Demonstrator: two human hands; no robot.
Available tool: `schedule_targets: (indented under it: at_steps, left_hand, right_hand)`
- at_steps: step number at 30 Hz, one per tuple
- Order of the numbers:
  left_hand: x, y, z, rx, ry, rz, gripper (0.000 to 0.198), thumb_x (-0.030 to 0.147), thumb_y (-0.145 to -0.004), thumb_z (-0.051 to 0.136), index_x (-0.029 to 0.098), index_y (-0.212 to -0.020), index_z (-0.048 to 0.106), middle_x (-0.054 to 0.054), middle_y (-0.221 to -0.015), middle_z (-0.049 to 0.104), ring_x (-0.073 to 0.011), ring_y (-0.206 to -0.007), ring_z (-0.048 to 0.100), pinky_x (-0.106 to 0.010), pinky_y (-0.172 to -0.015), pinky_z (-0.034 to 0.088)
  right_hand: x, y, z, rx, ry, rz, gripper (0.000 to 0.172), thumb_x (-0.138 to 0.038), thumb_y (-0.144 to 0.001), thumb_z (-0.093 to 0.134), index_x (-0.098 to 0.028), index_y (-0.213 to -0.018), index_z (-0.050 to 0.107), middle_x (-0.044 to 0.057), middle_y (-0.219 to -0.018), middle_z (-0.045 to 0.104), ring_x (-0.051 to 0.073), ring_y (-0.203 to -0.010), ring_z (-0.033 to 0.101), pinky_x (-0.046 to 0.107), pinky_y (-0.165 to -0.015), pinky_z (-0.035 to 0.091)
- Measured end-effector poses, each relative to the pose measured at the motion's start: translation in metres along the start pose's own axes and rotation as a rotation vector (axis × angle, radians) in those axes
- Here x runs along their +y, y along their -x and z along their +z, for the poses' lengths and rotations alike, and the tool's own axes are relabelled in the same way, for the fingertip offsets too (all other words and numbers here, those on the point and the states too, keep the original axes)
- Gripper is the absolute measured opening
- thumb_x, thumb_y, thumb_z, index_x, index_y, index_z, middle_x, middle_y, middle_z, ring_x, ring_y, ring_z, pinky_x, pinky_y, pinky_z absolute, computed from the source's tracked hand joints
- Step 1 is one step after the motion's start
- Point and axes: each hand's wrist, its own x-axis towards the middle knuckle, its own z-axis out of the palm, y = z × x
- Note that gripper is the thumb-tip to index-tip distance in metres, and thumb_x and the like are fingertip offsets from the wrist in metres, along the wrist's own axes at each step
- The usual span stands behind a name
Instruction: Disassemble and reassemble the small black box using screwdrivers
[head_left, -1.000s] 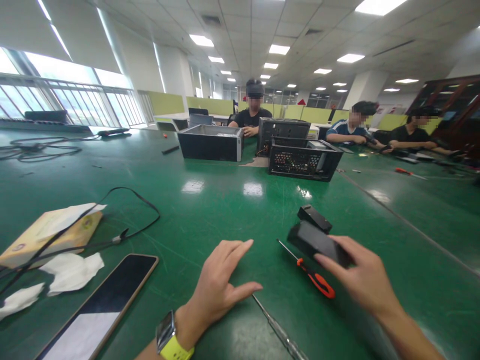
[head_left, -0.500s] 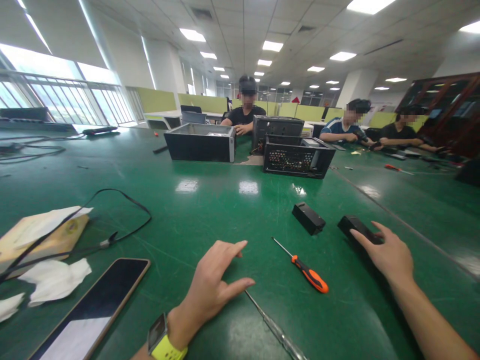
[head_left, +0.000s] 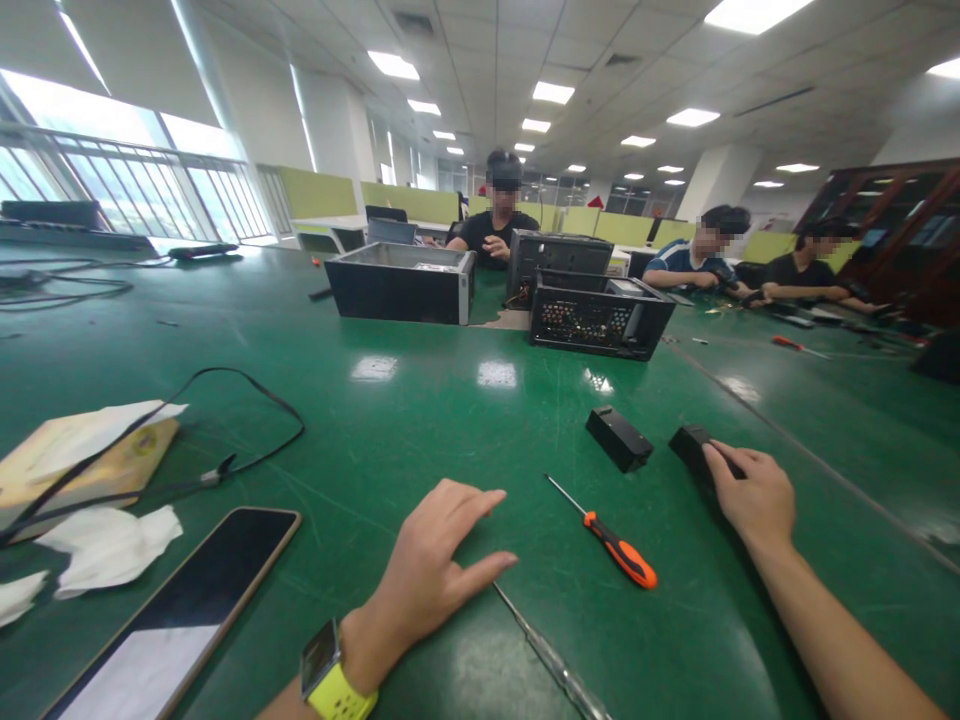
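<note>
Green tabletop (head_left: 427,430) beneath, our right hand (head_left: 757,497), pinching one black block (head_left: 690,443), has moved it aside, leaving the second block (head_left: 619,438) separate between our hands; our left hand (head_left: 439,550) is spread.

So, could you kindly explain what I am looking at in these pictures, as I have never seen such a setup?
Certainly. There is no machine at work here, only a person's two bare hands. Every picture comes from one camera worn on that person's head, looking forward and down. The right hand grips a black block. The left hand is empty, thumb and fingers apart, near the tip of a thin tool. On the green table also lie a similar block, an orange-handled screwdriver and a phone. Farther off are open metal cases, with other people beyond.
</note>
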Motion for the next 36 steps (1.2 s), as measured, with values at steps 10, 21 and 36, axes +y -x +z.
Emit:
schedule_targets:
  at_steps: [10,21,36]
  left_hand:
    - [0.002,0.0,0.001,-0.005,-0.019,-0.015,0.032,0.036,-0.091,0.063,0.018,-0.117,0.06,-0.009,-0.1,0.064,-0.0236,-0.089,0.06,-0.038,-0.077,0.051]
    - [0.001,0.0,0.006,-0.029,-0.055,-0.076,0.022,0.027,-0.09,0.062,0.017,-0.109,0.064,-0.009,-0.096,0.065,-0.0232,-0.086,0.059,-0.038,-0.075,0.051]
    - [0.001,0.001,0.005,0.012,-0.116,-0.148,0.068,0.037,-0.085,0.069,0.02,-0.143,0.038,-0.014,-0.13,0.054,-0.0294,-0.116,0.052,-0.046,-0.097,0.046]
  right_hand:
    - [-0.005,-0.001,0.004,0.028,-0.009,0.032,0.049,-0.055,-0.08,0.05,-0.019,-0.099,0.078,0.012,-0.096,0.066,0.028,-0.083,0.06,0.041,-0.073,0.047]
    - [-0.08,0.022,-0.005,-0.082,-0.217,-0.103,0.06,-0.062,-0.081,0.051,-0.017,-0.118,0.066,0.01,-0.103,0.07,0.024,-0.077,0.063,0.037,-0.075,0.049]
    - [-0.167,0.072,-0.047,-0.519,-0.651,-0.44,0.039,-0.044,-0.086,0.062,-0.024,-0.12,0.064,0.006,-0.117,0.069,0.023,-0.102,0.065,0.033,-0.089,0.052]
